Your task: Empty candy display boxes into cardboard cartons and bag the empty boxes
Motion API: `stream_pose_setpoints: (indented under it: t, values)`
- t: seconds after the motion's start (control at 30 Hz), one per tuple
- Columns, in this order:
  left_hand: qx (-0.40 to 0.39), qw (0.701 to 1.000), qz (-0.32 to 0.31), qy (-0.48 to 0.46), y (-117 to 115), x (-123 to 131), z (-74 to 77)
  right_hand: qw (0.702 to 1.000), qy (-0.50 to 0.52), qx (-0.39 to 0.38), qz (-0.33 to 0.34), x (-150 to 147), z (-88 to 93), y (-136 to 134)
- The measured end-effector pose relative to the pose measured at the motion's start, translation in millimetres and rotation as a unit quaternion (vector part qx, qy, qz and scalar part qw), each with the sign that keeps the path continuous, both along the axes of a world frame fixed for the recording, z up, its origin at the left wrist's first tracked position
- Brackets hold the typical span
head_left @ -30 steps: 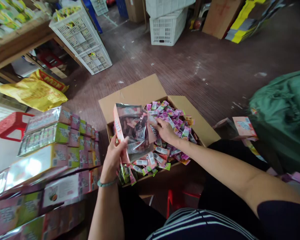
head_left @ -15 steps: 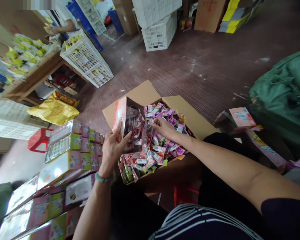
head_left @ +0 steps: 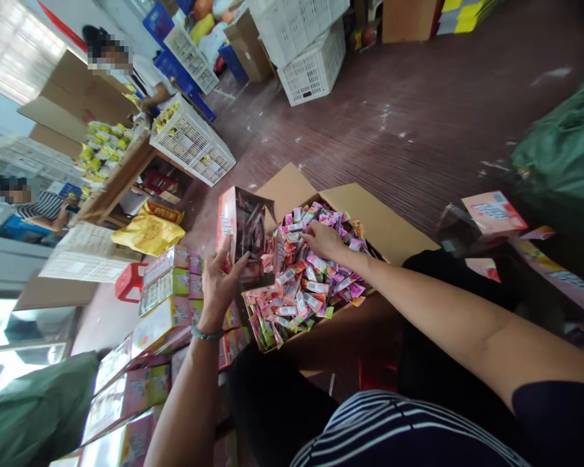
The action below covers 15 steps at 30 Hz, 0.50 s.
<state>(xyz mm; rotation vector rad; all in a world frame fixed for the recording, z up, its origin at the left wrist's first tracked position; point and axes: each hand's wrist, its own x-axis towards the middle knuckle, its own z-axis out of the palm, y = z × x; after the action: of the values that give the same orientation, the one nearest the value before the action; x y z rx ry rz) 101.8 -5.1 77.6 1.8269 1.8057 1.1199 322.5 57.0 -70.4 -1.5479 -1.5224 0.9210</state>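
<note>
My left hand (head_left: 219, 285) grips a pink display box (head_left: 226, 217) with a dark, see-through front, thumb across that front and fingers on its side. The box leans over the left part of an open cardboard carton (head_left: 382, 224). Small pink, purple and green wrapped packets (head_left: 302, 285) fill the carton in a heap, and some lie against the box's lower edge. My right hand (head_left: 325, 241) is over the heap with its fingers curled down among the packets; what sits in the fingertips is hidden.
Stacked packaged boxes (head_left: 158, 321) stand at my left, near a red stool (head_left: 130, 282) and a yellow bag (head_left: 150, 233). More pink boxes (head_left: 494, 214) lie at my right beside a green sack (head_left: 564, 143). White crates (head_left: 311, 71) stand ahead. Two people work around a table (head_left: 111, 178).
The view has turned left, bringing a second person into sight. Fewer packets show in the display box, and more reddish ones lie in the carton. My right hand has moved slightly away from the box.
</note>
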Motion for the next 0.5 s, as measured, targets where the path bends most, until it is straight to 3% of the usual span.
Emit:
stream_pose_setpoints:
  t: [0.1, 0.2, 0.33, 0.5]
  values:
    - [0.04, 0.997, 0.017, 0.065, 0.2, -4.0, -2.3, 1.0, -0.002, 0.02, 0.005, -2.0, -0.9, 1.4]
    - [0.032, 0.991, 0.029, 0.124, 1.0, -7.8, -5.5, 1.0, -0.001, 0.009, -0.002, -2.4, 2.1, 0.7]
    - [0.03, 0.988, 0.046, 0.147, 1.1, -11.0, -9.4, 1.0, -0.003, 0.007, 0.001, -1.5, 7.5, -0.3]
    - [0.004, 0.991, 0.009, 0.136, 5.6, -9.6, -3.5, 1.0, -0.008, 0.027, -0.002, 0.6, 11.6, -1.9]
